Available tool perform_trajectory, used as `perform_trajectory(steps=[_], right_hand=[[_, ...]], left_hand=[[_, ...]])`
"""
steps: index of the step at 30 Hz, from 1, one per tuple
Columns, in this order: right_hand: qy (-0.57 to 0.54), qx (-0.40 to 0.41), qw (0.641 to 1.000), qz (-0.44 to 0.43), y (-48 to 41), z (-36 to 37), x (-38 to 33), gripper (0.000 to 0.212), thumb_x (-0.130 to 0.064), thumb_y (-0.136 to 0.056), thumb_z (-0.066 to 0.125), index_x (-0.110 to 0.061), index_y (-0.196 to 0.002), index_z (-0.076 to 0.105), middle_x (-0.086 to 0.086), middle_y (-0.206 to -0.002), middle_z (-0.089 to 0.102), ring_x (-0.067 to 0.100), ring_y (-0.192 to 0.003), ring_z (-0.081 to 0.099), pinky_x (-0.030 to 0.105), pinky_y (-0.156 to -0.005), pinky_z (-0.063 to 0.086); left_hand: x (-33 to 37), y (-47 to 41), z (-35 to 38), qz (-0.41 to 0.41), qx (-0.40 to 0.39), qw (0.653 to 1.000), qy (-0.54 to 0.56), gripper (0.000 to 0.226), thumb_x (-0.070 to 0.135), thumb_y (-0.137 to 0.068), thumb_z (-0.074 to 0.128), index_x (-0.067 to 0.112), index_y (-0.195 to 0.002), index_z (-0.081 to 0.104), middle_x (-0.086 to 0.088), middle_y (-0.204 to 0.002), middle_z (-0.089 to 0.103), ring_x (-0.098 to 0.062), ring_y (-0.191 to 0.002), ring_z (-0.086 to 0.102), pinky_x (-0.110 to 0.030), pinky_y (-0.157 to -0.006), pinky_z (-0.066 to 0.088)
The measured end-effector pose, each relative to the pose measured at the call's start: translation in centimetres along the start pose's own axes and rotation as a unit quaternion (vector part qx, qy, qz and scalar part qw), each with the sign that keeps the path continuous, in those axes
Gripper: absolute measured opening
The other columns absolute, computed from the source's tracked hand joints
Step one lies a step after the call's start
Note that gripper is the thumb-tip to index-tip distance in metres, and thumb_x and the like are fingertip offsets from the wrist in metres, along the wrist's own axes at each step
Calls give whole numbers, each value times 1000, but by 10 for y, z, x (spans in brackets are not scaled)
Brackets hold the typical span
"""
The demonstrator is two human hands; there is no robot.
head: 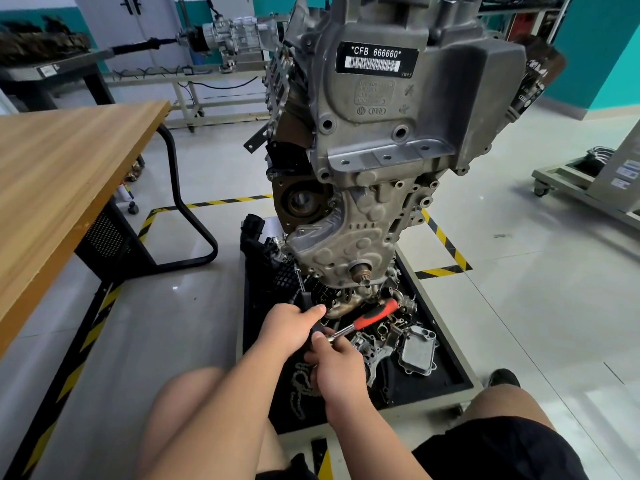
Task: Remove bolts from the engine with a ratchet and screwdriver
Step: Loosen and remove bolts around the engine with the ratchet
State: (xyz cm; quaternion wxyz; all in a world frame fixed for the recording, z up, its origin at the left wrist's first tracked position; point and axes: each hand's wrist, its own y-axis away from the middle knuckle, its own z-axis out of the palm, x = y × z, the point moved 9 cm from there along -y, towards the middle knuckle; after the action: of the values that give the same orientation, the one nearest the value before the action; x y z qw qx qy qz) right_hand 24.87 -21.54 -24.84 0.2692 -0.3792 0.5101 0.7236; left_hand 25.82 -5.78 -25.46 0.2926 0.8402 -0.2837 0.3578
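A grey engine [374,140] stands upright on a black-matted stand tray [446,358] in front of me. My left hand [287,329] grips the black handle of a screwdriver [300,284] whose thin shaft runs up toward the engine's lower left side. My right hand [337,370] holds the head end of a ratchet [372,317]. The ratchet's chrome shaft and red-and-black handle point up and right over the tray. The ratchet's head is hidden behind my fingers.
Loose metal engine parts, among them a cover plate [417,353] and a chain [299,386], lie on the tray. A wooden table [59,188] stands at the left. Yellow-black floor tape [446,247] frames the stand. My knees are at the bottom.
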Motion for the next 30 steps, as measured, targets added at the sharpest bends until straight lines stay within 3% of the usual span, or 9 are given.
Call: perform_trajectory(steps=[4, 7, 9, 13, 15, 17, 20, 22, 30], right_hand=[[220, 19, 957, -186, 4, 0, -26, 31, -30, -96, 57, -37, -126, 56, -18, -84, 60, 0, -78, 60, 15, -66, 41], [476, 32, 835, -274, 3, 8, -30, 48, -43, -97, 46, -43, -143, 34, -11, -105, 55, 16, -93, 61, 28, -67, 40], [519, 37, 802, -293, 0, 9, -29, 56, -47, -98, 40, -44, -150, 19, -8, -115, 51, 19, -96, 61, 29, -65, 37], [413, 45, 876, -246, -10, 3, -20, 44, -46, -99, 38, -28, -140, 36, -3, -112, 65, 22, -100, 64, 35, -76, 47], [285, 40, 944, -163, -17, -1, -12, 35, -42, -101, 37, -16, -120, 51, 1, -94, 69, 21, -81, 64, 37, -73, 49], [67, -7, 998, -21, -21, 2, 10, 40, -37, -103, 34, -8, -87, 56, 3, -69, 63, 19, -50, 52, 34, -55, 43], [-242, -113, 949, 169, -11, 24, 33, 53, -42, -104, 31, -6, -71, 54, 2, -56, 51, 13, -34, 32, 25, -45, 32], [-341, -142, 903, 220, -7, 32, 34, 53, -44, -103, 32, -5, -74, 54, 0, -54, 48, 11, -30, 33, 20, -38, 35], [-373, -157, 877, 257, 0, 41, 36, 57, -44, -101, 35, -5, -65, 54, -2, -53, 44, 11, -29, 31, 18, -36, 34]], left_hand=[[1, -2, 2, -4, -9, 1000, 9, 53, 54, -77, 69, 18, -47, 45, 8, -36, 43, -14, -38, 43, -24, -45, 33], [2, -3, 0, -2, -3, 1000, 9, 53, 55, -78, 68, 16, -47, 50, 8, -35, 45, -11, -32, 41, -22, -41, 29], [5, -2, -1, 8, 0, 1000, 2, 52, 55, -81, 66, 17, -49, 50, 8, -38, 45, -11, -32, 40, -21, -39, 29], [-2, 0, 2, -44, -40, 998, 25, 51, 58, -85, 60, 12, -63, 57, 4, -37, 46, -12, -27, 41, -16, -34, 30], [-6, 2, 6, -63, -64, 995, 34, 50, 58, -87, 56, 12, -67, 55, 4, -36, 43, -13, -30, 39, -16, -36, 31], [-8, 5, 11, -68, -89, 993, 36, 50, 57, -89, 54, 12, -66, 53, 4, -37, 40, -14, -31, 36, -16, -37, 29], [-9, 9, 19, -62, -124, 990, 27, 47, 55, -91, 52, 13, -71, 56, 5, -37, 44, -12, -30, 36, -15, -35, 27], [-10, 12, 22, -57, -140, 988, 16, 43, 55, -91, 52, 16, -74, 58, 6, -42, 52, -10, -31, 39, -15, -35, 28], [-6, 9, 12, -34, -89, 995, -29, 45, 52, -88, 57, 16, -63, 54, 8, -34, 46, -8, -26, 41, -13, -34, 28]])
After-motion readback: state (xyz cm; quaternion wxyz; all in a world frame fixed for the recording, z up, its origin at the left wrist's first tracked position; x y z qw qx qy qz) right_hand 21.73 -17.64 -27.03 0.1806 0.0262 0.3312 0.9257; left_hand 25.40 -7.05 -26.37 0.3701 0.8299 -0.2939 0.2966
